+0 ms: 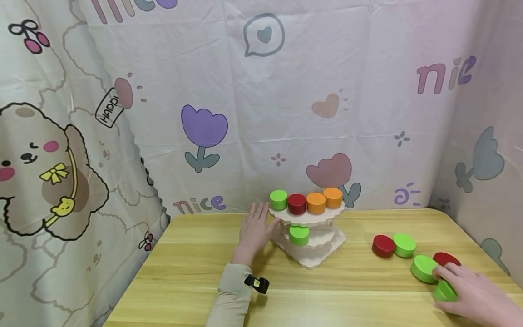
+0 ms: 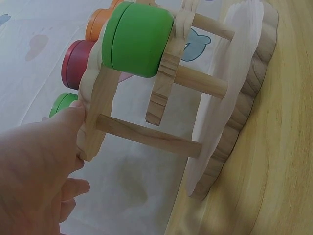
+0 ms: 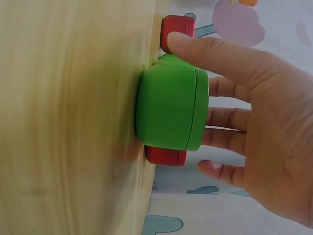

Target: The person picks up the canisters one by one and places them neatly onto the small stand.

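My left hand (image 1: 254,234) grips the left corner of a tiered wooden stand (image 1: 306,220) with scalloped shelves, thumb on the top shelf's edge. A green round block (image 1: 278,200), a red one (image 1: 297,204) and two orange ones (image 1: 316,203) sit along that top shelf. One green block (image 1: 299,235) is on the shelf below. At the right, my right hand (image 1: 476,290) spreads around a green round block (image 3: 168,105) at the tabletop. In the right wrist view its thumb (image 3: 210,51) lies beyond the block's side and the other fingers reach behind it.
Near the right hand lie another green block (image 1: 423,269) and a red one (image 1: 447,259). Farther back, a red block (image 1: 383,246) touches a green one (image 1: 404,245). The wooden table (image 1: 196,263) is backed by a printed curtain (image 1: 282,91).
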Demonstrator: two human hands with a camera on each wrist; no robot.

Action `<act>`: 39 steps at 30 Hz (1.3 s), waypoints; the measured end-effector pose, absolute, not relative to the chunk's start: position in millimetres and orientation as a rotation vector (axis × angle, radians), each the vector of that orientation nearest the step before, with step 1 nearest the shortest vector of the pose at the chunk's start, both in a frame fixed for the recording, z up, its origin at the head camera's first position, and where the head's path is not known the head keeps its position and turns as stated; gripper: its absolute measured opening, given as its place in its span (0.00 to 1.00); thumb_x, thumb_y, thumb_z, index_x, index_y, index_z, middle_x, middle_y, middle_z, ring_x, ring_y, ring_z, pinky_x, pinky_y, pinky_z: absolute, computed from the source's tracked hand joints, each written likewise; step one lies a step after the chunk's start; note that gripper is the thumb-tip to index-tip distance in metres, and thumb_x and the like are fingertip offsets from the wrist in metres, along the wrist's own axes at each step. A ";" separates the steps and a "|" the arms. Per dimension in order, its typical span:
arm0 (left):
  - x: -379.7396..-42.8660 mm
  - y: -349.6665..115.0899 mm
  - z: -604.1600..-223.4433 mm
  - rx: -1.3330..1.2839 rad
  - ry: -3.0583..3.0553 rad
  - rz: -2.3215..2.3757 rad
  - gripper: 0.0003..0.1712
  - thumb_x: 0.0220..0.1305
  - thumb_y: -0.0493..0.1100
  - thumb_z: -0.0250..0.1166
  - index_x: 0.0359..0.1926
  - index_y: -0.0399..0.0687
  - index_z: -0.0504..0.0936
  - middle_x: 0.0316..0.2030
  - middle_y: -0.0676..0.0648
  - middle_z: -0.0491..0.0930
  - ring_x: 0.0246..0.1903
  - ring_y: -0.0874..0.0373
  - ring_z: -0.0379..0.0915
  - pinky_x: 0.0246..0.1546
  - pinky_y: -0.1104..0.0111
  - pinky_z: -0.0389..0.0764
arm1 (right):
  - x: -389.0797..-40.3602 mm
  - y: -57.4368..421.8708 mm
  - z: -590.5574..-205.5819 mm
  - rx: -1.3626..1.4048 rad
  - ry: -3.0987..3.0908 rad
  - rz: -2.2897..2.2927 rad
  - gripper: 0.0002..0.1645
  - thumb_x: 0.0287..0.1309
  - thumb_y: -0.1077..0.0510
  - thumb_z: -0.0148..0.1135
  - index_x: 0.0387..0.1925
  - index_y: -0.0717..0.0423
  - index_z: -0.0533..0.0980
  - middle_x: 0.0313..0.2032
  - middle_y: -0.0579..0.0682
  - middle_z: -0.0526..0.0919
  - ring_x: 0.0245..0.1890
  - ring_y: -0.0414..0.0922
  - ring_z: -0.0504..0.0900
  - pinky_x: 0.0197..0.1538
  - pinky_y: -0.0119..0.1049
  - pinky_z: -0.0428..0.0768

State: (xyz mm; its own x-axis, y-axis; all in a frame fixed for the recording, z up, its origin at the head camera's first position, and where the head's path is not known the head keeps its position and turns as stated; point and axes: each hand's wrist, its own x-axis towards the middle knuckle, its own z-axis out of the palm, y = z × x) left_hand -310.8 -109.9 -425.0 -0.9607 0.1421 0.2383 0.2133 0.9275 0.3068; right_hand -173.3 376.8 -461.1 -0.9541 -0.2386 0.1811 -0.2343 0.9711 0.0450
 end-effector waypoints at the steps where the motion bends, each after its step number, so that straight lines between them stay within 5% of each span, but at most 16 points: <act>1: -310.7 -109.8 -425.0 -0.268 -2.875 -0.490 0.44 0.70 0.72 0.37 0.77 0.53 0.50 0.76 0.46 0.49 0.77 0.45 0.37 0.74 0.41 0.45 | -173.7 378.1 -461.5 0.342 -2.957 -0.037 0.35 0.26 0.28 0.76 0.36 0.38 0.73 0.33 0.36 0.69 0.32 0.35 0.67 0.33 0.41 0.73; 11: -311.4 -110.3 -426.7 -0.259 -2.871 -0.478 0.44 0.69 0.73 0.36 0.77 0.54 0.50 0.76 0.46 0.50 0.78 0.46 0.36 0.74 0.42 0.46 | -177.1 383.9 -461.5 0.361 -3.074 0.025 0.37 0.28 0.33 0.77 0.40 0.42 0.72 0.34 0.40 0.68 0.30 0.34 0.64 0.30 0.28 0.68; 19: -310.9 -110.6 -426.4 -0.264 -2.863 -0.504 0.44 0.69 0.73 0.37 0.77 0.53 0.51 0.76 0.46 0.50 0.77 0.45 0.37 0.74 0.41 0.46 | -175.8 375.1 -455.6 0.386 -2.997 0.009 0.34 0.30 0.35 0.78 0.39 0.42 0.74 0.34 0.39 0.69 0.30 0.33 0.65 0.30 0.30 0.73; 29: -312.7 -110.6 -427.6 -0.266 -2.863 -0.509 0.45 0.69 0.73 0.37 0.77 0.53 0.51 0.76 0.45 0.51 0.78 0.45 0.36 0.74 0.41 0.45 | -175.5 362.2 -453.2 0.562 -2.682 0.011 0.34 0.19 0.41 0.83 0.34 0.41 0.76 0.33 0.36 0.68 0.29 0.29 0.62 0.28 0.30 0.70; 39: -313.5 -110.8 -429.3 -0.264 -2.869 -0.509 0.45 0.69 0.74 0.36 0.77 0.53 0.51 0.76 0.46 0.50 0.78 0.46 0.34 0.74 0.41 0.45 | -182.0 336.6 -445.2 0.618 -2.629 0.009 0.33 0.22 0.42 0.83 0.37 0.41 0.78 0.37 0.36 0.74 0.32 0.32 0.68 0.32 0.34 0.73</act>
State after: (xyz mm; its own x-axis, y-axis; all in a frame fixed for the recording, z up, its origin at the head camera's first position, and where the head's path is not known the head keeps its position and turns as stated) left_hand -313.5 -110.8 -429.3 -0.9606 0.1377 0.2414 0.2123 0.9241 0.3176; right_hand -182.0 336.6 -445.2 -0.8045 -0.4228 0.4171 -0.4256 0.9003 0.0918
